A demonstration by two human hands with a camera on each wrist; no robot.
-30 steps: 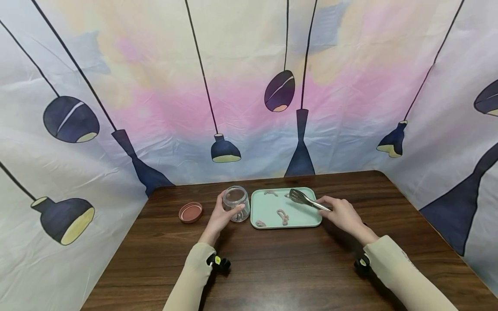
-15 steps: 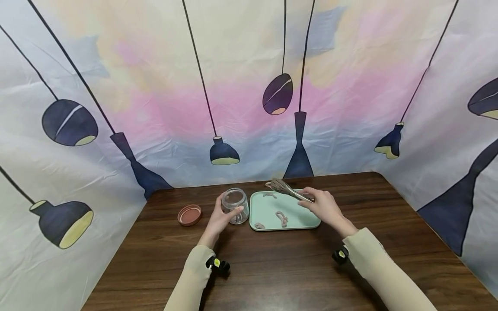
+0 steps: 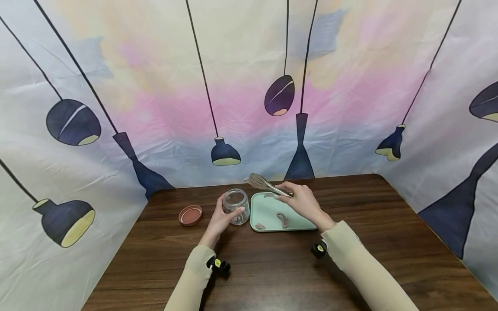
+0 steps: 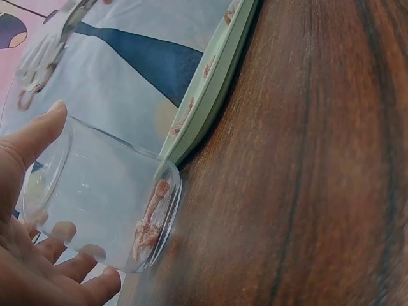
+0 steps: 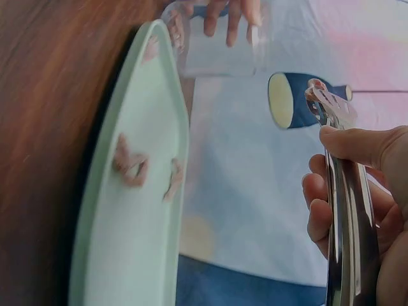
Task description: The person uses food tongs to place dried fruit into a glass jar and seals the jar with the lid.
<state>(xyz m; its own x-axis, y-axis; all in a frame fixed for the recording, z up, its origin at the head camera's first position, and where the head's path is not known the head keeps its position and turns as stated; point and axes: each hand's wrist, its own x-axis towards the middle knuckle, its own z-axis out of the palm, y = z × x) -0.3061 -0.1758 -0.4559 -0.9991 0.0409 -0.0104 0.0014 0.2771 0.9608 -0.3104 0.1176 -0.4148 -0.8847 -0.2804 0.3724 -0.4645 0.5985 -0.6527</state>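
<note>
My left hand grips a clear jar from its left side, with thumb and fingers around its wall. Reddish-brown strips lie at the jar's bottom in the left wrist view. Metal tongs with slotted ends are held in my right hand, raised above the tray's far left corner and pointing toward the jar. A small curled strip of the same reddish kind is caught at the tongs' tips. Several more strips, one a bent piece, lie on the pale green tray right of the jar.
A reddish-brown round lid lies on the dark wooden table, left of my left hand. Behind the table's far edge hangs a cloth printed with lamps.
My right hand has lifted the tongs from the tray's right part and carried them leftward toward the jar, a strip in their tips. My left hand stays on the jar.
</note>
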